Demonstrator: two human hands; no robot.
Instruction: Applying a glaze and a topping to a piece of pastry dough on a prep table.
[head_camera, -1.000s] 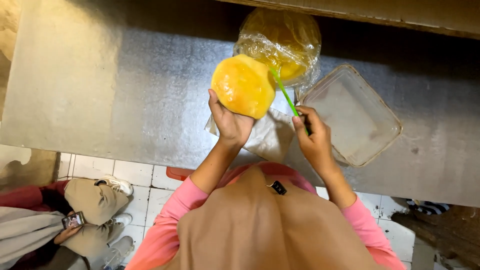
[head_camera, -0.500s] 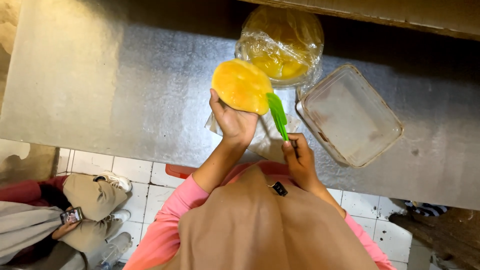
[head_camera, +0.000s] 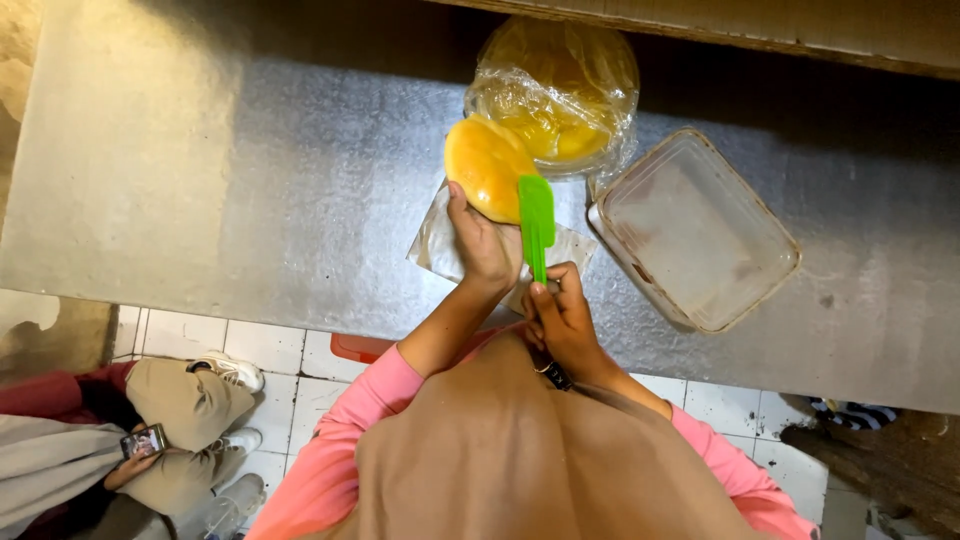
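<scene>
bun (head_camera: 485, 165) is gripped by the left hand (head_camera: 487, 245), spatula (head_camera: 537, 222) clamped in the right hand (head_camera: 562, 318), blade pointing away and laid along the bun's right edge.

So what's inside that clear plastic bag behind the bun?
The plastic bag holds more yellow buns, blurred by crinkled film; their number can't be told. The held bun hides its lower edge.

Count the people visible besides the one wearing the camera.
1: a seated person in beige trousers at bottom left on the white tiled floor, holding a phone. Others may be hidden beyond the frame.
</scene>
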